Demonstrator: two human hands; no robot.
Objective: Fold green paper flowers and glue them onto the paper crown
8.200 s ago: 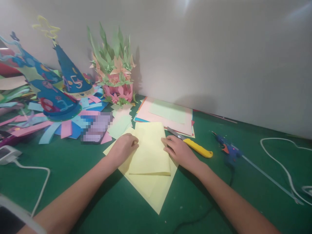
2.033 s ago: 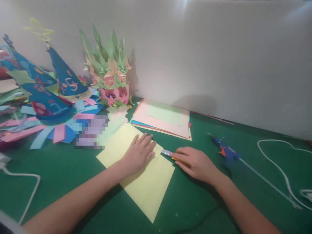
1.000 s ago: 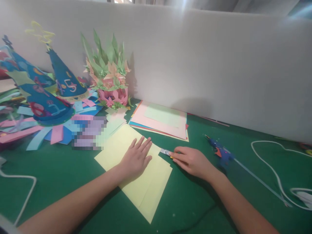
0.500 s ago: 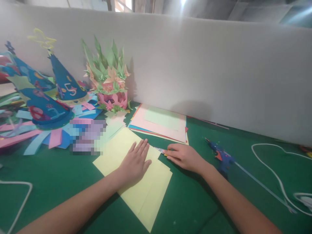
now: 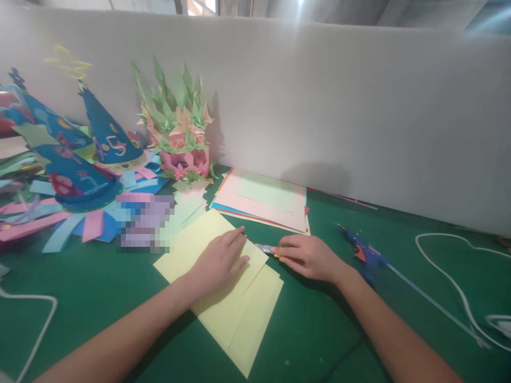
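Pale yellow sheets (image 5: 255, 319) lie overlapping at an angle on the green table. My left hand (image 5: 219, 260) rests on them, palm down with its fingers stretched out. Just past their right corner, my right hand (image 5: 309, 258) has its fingers closed round a cutter knife (image 5: 264, 248). The knife's metal end points left toward the sheets, and part of its yellow body is hidden by my fingers.
Behind my hands lies a stack of coloured paper (image 5: 263, 199). A blue glue gun (image 5: 366, 256) and a white cable (image 5: 447, 271) lie at the right. Blue cone hats (image 5: 114, 133), paper strips and a folded-paper pineapple (image 5: 186, 130) stand at the left, before a white panel (image 5: 359, 106).
My left hand's fingers have drawn closer together on the yellow paper. More of the knife's metal end now shows beside my right hand. The whole view has shifted slightly.
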